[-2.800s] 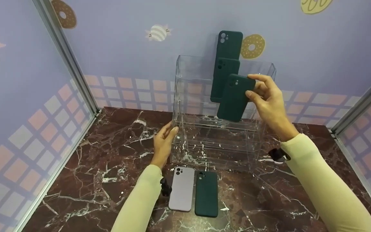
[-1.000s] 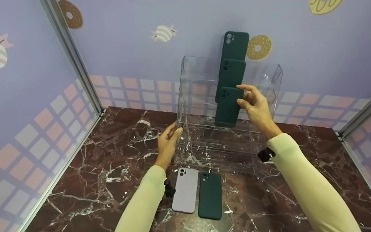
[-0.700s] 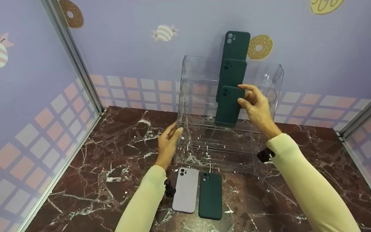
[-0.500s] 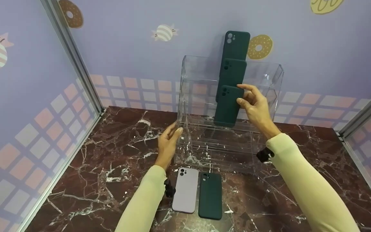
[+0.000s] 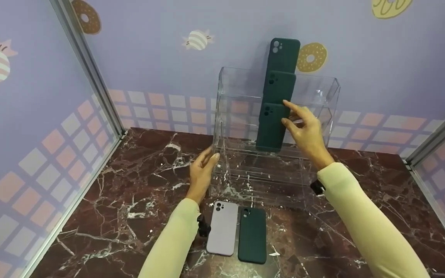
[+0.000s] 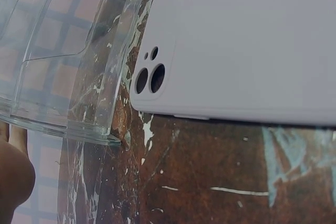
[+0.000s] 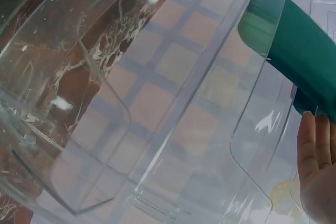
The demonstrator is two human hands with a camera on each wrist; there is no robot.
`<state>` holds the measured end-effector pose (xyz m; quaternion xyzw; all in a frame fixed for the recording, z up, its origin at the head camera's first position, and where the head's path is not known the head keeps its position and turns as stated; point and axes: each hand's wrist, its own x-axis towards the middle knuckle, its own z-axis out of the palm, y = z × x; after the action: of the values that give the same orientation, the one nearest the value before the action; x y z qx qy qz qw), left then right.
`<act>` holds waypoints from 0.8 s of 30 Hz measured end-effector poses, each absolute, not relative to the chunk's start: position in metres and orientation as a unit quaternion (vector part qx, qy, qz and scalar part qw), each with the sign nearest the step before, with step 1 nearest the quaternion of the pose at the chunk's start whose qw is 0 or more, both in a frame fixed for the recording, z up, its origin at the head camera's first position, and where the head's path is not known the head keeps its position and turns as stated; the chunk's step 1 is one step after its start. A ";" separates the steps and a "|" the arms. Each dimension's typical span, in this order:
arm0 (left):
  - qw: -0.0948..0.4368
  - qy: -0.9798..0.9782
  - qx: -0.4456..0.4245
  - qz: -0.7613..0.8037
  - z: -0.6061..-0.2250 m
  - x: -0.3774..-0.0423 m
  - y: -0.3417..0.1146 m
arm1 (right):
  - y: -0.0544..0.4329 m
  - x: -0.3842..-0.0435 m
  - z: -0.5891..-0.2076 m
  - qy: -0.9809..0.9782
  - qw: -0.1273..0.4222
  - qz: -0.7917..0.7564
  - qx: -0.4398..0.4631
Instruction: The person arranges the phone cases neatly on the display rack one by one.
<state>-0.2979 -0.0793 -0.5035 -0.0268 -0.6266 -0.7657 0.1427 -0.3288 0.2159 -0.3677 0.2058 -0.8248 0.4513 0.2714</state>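
Head view shows me, lower centre, a lavender case (image 5: 222, 228) beside a lying green case (image 5: 252, 236) on the marble table (image 5: 129, 189). Beyond, the left hand (image 5: 202, 172) grips the left side of the clear rack (image 5: 242, 149). Nearer the standing green case (image 5: 272, 131), the right hand (image 5: 308, 132) has thumb and forefinger apart at its upper right corner; the case lies left of them, mid-frame, long axis steep. Behind it rise a middle case (image 5: 280, 87) and a top case (image 5: 286, 58).

The person's left forearm (image 5: 170, 241) and right forearm (image 5: 367, 222) stretch forward, the left hand (image 5: 200, 170) lower and gripping, the right hand (image 5: 306, 133) higher, its index finger (image 5: 299, 109) extended and spread from the thumb (image 5: 291, 127).
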 end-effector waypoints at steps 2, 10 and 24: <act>0.142 -0.627 -0.023 -0.766 -0.504 -0.298 -0.079 | 0.217 -0.328 -0.368 -0.826 0.277 0.447 0.203; 0.140 -0.629 -0.025 -0.764 -0.504 -0.298 -0.079 | 0.221 -0.328 -0.368 -0.825 0.277 0.456 0.189; 0.137 -0.639 -0.027 -0.757 -0.502 -0.297 -0.080 | 0.227 -0.327 -0.369 -0.830 0.290 0.444 0.172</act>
<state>-0.2970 -0.0799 -0.5024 -0.0267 -0.6389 -0.7565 0.1370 -0.3267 0.2274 -0.3691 0.1722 -0.8300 0.4441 0.2903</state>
